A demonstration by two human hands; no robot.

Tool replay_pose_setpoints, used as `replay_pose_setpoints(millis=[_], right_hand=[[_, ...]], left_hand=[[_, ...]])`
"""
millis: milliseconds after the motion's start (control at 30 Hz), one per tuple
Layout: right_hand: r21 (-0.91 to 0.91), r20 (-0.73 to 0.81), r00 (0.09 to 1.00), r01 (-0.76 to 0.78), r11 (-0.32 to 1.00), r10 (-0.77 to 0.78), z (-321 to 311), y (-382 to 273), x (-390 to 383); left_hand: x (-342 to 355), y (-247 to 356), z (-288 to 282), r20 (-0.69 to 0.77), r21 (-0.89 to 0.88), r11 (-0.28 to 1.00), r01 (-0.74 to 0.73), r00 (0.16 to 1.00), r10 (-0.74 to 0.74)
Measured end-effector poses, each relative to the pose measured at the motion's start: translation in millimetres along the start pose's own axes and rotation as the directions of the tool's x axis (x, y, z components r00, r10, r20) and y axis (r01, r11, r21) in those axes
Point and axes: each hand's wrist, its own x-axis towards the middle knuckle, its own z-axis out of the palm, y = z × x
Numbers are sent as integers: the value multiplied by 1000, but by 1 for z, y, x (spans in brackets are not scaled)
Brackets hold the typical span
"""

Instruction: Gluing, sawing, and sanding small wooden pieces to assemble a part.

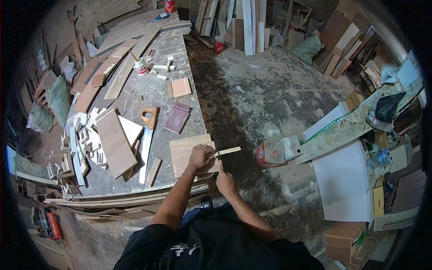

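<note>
At the table's right edge, my left hand (202,158) is closed on a narrow wooden strip (231,150), pressing it over a light plywood board (181,155). The strip's free end juts out past the edge. My right hand (226,182) is closed just below it, on a thin dark blade (216,143) that stands across the strip beside my left fingers. The blade's exact kind is too small to tell, and its grip is hidden in my hand. A handsaw (150,118) with a wooden handle lies on the table to the left.
The worktable (173,118) also carries a maroon panel (177,118), a white glue tub (141,67), a large plywood piece (116,143) and several white offcuts (92,144). A square tin (271,153) stands to the right. Boards (252,27) lean at the back.
</note>
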Motion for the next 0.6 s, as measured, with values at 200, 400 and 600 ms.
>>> replay_pose_setpoints(millis=[200, 400, 600], right_hand=[[0, 101, 991, -93, 996, 92, -17, -15, 5], [-18, 39, 998, -47, 999, 48, -18, 0, 14], [39, 117, 990, -89, 995, 84, -21, -9, 20]], left_hand=[[-2, 0, 0, -11, 21, 1000, -16, 1000, 16], [0, 12, -5, 9, -12, 1000, 8, 1000, -8], [-1, 2, -4, 32, -7, 999, 32, 999, -32]])
